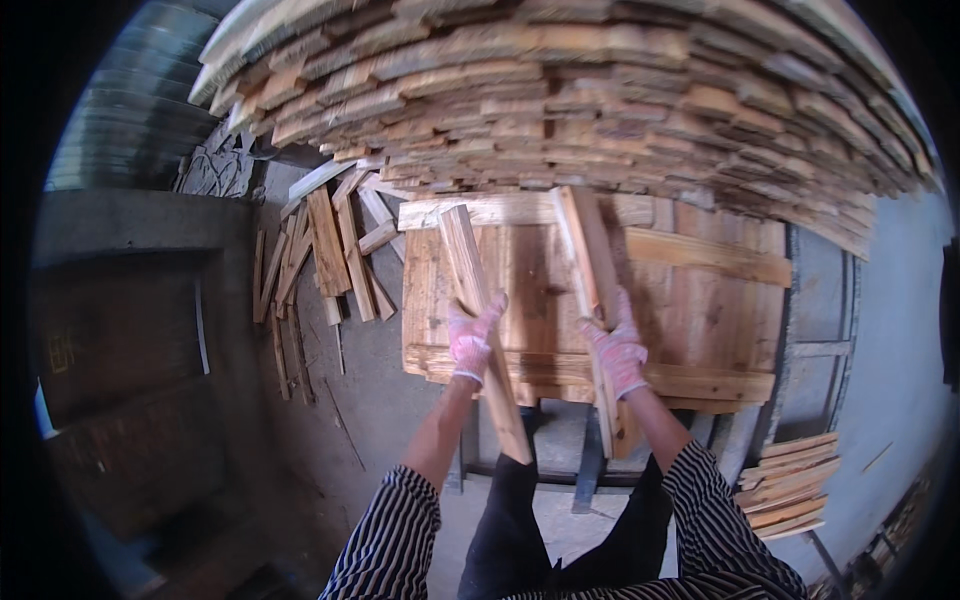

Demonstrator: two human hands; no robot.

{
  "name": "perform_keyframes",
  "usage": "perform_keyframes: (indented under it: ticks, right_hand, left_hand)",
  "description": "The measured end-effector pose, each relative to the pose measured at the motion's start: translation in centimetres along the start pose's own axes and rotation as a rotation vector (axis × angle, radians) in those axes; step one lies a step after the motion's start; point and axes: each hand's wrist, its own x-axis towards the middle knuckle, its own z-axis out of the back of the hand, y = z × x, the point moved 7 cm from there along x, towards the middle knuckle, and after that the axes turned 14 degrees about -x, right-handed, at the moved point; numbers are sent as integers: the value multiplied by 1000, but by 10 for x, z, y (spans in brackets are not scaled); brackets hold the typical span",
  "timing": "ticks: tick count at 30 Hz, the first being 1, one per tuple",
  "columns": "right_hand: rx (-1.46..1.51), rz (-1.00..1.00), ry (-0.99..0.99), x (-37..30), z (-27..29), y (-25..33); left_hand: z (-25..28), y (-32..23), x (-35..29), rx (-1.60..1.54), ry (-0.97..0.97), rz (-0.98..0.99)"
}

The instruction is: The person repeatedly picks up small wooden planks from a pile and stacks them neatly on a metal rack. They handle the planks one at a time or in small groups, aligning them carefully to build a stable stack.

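Note:
Both my hands wear pink-and-white work gloves. My left hand [475,337] is closed round a narrow wooden board [463,250], which slants from the far side down toward my legs. In my right hand [617,345] is a second piece, a wooden plank [580,240], gripped about its middle; it may be more than one piece, as blur hides the edges. Both boards are held over a flat panel of wooden planks [700,330] that has crosswise strips [700,254] along its far and near sides. The panel lies on a metal frame [590,470].
A tall stack of boards [560,90] rises just beyond the panel. Loose wood scraps [325,240] lie on the floor at left. A small pile of slats [790,490] sits at lower right, near a metal rack [825,345]. A dark box-like structure [130,350] stands far left.

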Motion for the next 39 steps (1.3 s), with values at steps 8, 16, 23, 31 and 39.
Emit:
perform_keyframes:
  ticks: [8,16,23,31,39]
  right_hand:
    - [-740,-234,-200,55,-77,-12]
    - [-832,-83,-384,36,-93,0]
    - [-567,20,-55,31,-265,102]
    - [-571,434,-306,43,-243,109]
    - [-810,-250,-250,52,-90,-10]
  left_hand:
    - [106,31,186,634,-184,-138]
    - [96,37,238,655,-71,-60]
    - [133,67,238,112,196,-202]
    - [129,55,247,292,195,-134]
    - [100,95,287,678,682,-313]
